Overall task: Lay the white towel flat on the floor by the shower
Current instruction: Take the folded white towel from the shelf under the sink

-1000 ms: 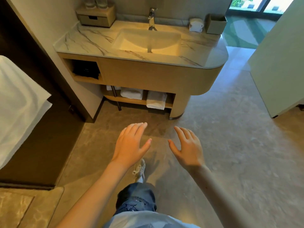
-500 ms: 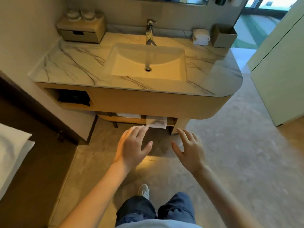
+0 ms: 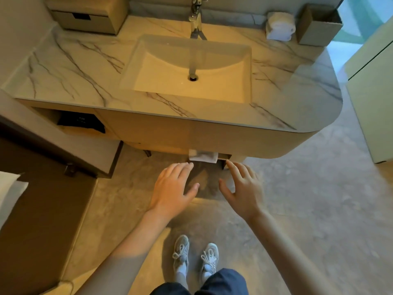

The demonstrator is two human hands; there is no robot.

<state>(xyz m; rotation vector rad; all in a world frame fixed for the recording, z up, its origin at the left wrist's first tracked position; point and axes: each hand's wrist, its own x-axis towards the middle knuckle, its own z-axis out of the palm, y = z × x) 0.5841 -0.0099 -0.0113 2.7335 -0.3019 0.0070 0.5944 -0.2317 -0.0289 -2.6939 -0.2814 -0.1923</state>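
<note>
Both hands are held out, palms down, over the grey stone floor in front of the vanity. The left hand is spread open, the fingers loosely together and the thumb set apart toward 3 o'clock; nothing is held in it. The right hand is likewise open and empty, its thumb turned toward 9 o'clock, so that a gap is left between the two thumbs.

A folded white towel is seen at 12 o'clock from the hands, on the low shelf under the vanity, with only its front edge showing below the cabinet front. The fingertips of both hands are close to this edge, but no contact can be made out.

On the marble countertop a rectangular sink is set, with the faucet at its 12 o'clock side. A rolled white cloth and a grey box are placed at the 2 o'clock corner, and a drawer box at the 10 o'clock corner. A dark object is kept in the open niche on the left. Two light sneakers are visible at 6 o'clock.
</note>
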